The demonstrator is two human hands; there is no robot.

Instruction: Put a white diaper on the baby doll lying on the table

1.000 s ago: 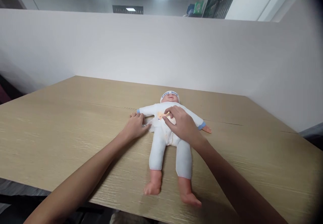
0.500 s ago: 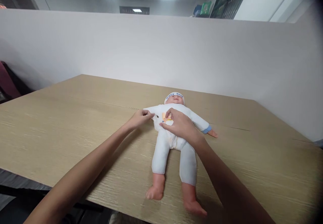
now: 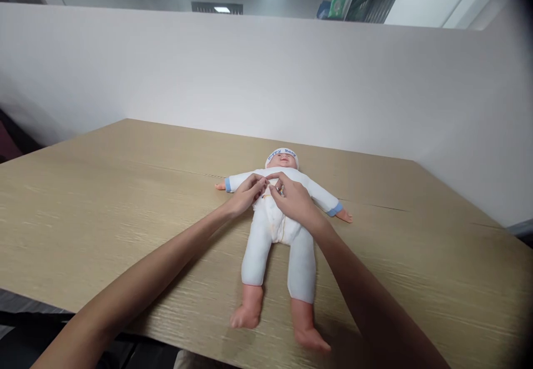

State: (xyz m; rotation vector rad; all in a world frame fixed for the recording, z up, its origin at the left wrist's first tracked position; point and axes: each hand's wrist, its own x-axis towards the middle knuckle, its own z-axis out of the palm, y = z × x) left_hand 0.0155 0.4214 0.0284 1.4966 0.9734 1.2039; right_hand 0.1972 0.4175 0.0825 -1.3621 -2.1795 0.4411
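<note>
A baby doll (image 3: 275,230) in a white romper and a white cap lies on its back on the wooden table (image 3: 104,202), arms spread, bare feet toward me. My left hand (image 3: 245,194) and my right hand (image 3: 293,200) meet over the doll's chest. The fingertips of both pinch the white cloth of the romper there. The chest print is hidden under my fingers.
A white partition wall (image 3: 266,80) runs along the table's far edge. The table's near edge passes just below the doll's feet. A dark red object (image 3: 6,147) shows at the far left, past the table.
My left hand has moved right from beside the doll's arm onto its chest, meeting my right hand. The doll's arm on the left is uncovered again.
</note>
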